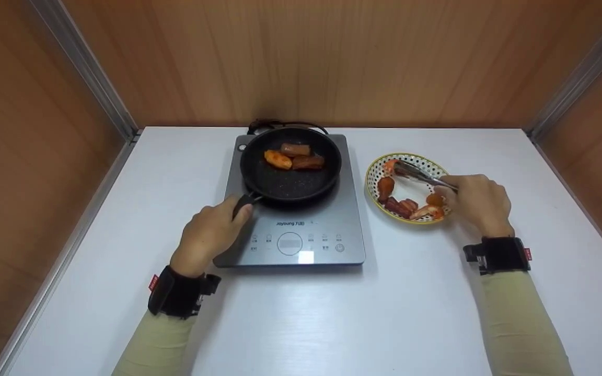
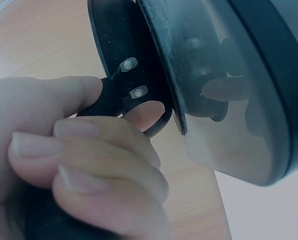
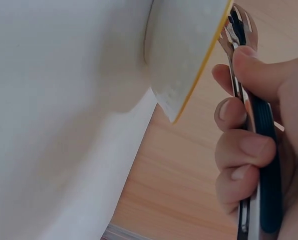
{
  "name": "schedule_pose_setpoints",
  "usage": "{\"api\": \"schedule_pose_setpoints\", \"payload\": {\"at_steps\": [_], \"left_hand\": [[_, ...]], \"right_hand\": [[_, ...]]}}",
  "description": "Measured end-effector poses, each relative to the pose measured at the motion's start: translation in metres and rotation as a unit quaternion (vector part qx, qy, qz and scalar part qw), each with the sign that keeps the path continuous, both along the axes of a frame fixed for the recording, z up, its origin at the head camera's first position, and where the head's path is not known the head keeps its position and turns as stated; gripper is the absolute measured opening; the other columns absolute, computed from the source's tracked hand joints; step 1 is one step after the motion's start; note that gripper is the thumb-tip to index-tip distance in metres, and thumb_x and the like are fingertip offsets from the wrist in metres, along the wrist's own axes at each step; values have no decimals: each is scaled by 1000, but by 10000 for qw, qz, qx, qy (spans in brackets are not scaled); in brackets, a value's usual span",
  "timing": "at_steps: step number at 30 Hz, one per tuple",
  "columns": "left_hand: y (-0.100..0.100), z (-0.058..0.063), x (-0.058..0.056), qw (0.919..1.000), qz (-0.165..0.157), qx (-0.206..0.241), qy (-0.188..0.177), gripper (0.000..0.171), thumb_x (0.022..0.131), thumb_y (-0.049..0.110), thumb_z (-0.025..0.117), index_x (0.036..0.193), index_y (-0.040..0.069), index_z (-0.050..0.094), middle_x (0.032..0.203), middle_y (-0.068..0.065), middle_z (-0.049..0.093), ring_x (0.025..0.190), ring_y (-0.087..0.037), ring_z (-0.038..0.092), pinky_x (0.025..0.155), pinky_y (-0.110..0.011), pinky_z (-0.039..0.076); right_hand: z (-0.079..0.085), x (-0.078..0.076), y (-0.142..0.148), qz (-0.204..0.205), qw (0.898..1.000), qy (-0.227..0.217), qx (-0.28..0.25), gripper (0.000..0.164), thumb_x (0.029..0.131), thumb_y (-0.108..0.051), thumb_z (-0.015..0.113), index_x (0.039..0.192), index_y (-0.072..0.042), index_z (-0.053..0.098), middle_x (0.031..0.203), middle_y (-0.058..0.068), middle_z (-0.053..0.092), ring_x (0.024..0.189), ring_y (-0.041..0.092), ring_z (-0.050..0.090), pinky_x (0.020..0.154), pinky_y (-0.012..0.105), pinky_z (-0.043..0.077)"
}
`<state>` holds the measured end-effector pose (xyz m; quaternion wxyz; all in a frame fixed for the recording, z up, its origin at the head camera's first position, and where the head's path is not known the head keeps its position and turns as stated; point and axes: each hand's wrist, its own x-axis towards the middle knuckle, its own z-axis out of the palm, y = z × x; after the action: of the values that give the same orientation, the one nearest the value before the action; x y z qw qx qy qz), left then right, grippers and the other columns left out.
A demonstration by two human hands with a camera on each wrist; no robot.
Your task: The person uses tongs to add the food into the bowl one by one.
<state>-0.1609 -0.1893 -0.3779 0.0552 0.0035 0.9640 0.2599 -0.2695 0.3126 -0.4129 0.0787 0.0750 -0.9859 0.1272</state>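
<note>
My left hand (image 1: 209, 230) grips the black handle (image 1: 243, 205) of a frying pan (image 1: 290, 187). Inside the pan lie two brown sausage-like pieces (image 1: 308, 162) and an orange-yellow piece (image 1: 278, 160). In the left wrist view, curled fingers wrap the handle beside two rivets (image 2: 139, 92) on the pan's wall. With my right hand (image 1: 481, 203) I hold metal tongs (image 1: 420, 173) with dark grips, fingers curled round them in the right wrist view. Their tips are at an orange-red piece (image 1: 389, 166) on the dotted, yellow-rimmed plate (image 1: 408, 189). A drumstick-shaped piece (image 1: 385, 187) and several other food pieces lie along the plate's edge.
Beneath the pan is a silver induction cooker (image 1: 306, 214), its touch panel toward me and a black cord (image 1: 301, 124) behind it. The white table (image 1: 301, 324) is bordered by wood-grain panels (image 1: 301, 62) at the back and both sides.
</note>
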Motion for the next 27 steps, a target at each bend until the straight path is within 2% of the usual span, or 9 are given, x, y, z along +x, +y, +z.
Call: {"api": "schedule_pose_setpoints", "payload": {"at_steps": [4, 8, 16, 19, 21, 25, 27], "left_hand": [[0, 0, 0, 10000, 11, -58, 63, 31, 114, 41, 48, 111, 10, 56, 87, -14, 62, 76, -29, 58, 62, -39, 40], [0, 0, 0, 10000, 15, -45, 56, 32, 114, 41, 48, 113, 10, 56, 90, -15, 64, 77, -29, 58, 63, -40, 41], [0, 0, 0, 10000, 26, -47, 16, 33, 114, 42, 47, 113, 10, 56, 90, -14, 63, 78, -29, 59, 63, -40, 41], [0, -1, -1, 10000, 11, -44, -5, 33, 114, 42, 48, 113, 10, 56, 88, -14, 62, 78, -29, 58, 63, -39, 40], [1, -1, -2, 10000, 6, -41, -26, 34, 114, 42, 47, 113, 10, 56, 89, -14, 62, 78, -30, 58, 64, -40, 40], [0, 0, -1, 10000, 12, -58, -55, 35, 114, 43, 47, 115, 10, 56, 92, -16, 63, 80, -31, 59, 65, -41, 41], [0, 0, -1, 10000, 14, -71, -64, 34, 114, 43, 46, 114, 10, 56, 91, -15, 63, 79, -31, 59, 65, -41, 41]], "right_hand": [[2, 1, 1, -30, 9999, 110, -76, 35, 104, -42, 70, 131, -21, 77, 110, 19, 74, 86, 37, 60, 62, 45, 39], [4, 0, -1, 30, 9997, 230, -94, 37, 104, -44, 69, 132, -21, 76, 104, 17, 74, 81, 35, 59, 57, 42, 37], [21, 8, -21, 164, 9984, 432, -312, 43, 104, -44, 70, 136, -17, 73, 116, 21, 75, 82, 35, 60, 58, 42, 36], [26, 11, -34, 314, 9961, 706, -429, 40, 102, -41, 73, 133, -16, 75, 108, 18, 78, 76, 32, 58, 56, 41, 35], [29, 12, -44, 476, 9936, 901, -481, 35, 101, -39, 74, 129, -17, 78, 93, 14, 77, 70, 29, 55, 53, 39, 33], [33, 12, -69, 843, 9884, 1161, -502, 27, 101, -37, 75, 122, -21, 81, 70, 4, 63, 60, 23, 48, 49, 37, 30], [36, 12, -82, 985, 9870, 1171, -495, 25, 101, -38, 75, 121, -24, 82, 70, 2, 60, 60, 22, 48, 49, 37, 31]]}}
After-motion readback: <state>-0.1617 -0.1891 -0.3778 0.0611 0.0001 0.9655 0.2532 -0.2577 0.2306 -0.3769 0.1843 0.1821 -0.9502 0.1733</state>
